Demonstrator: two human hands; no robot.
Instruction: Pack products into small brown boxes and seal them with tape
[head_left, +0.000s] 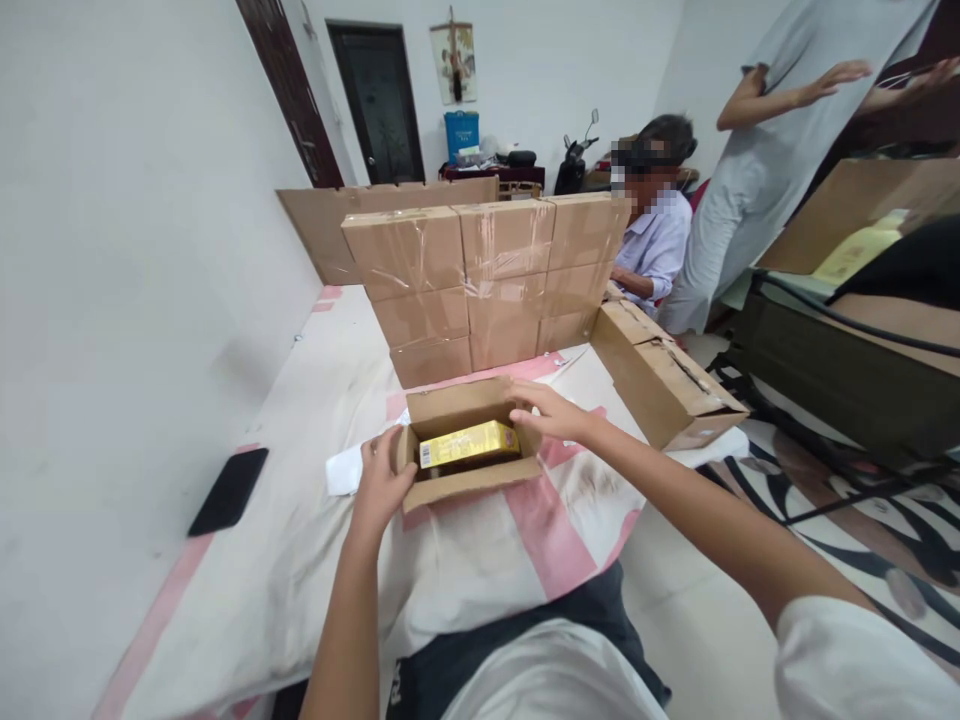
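Observation:
A small open cardboard box (450, 410) sits on the cloth-covered table in front of me. Inside it lies a yellow packet (469, 443) on its side. My left hand (381, 482) grips the box's left end flap, fingers curled round the edge. My right hand (551, 410) rests on the box's right rim, fingers stretched and laid over the flap, holding nothing. A white slip of paper (343, 470) lies just left of the box, partly under my left hand.
A wall of several taped cartons (487, 285) stands behind the box. A long open carton (660, 380) lies to the right. A black phone (229, 490) lies at the left. One person sits behind the cartons; another stands at the right.

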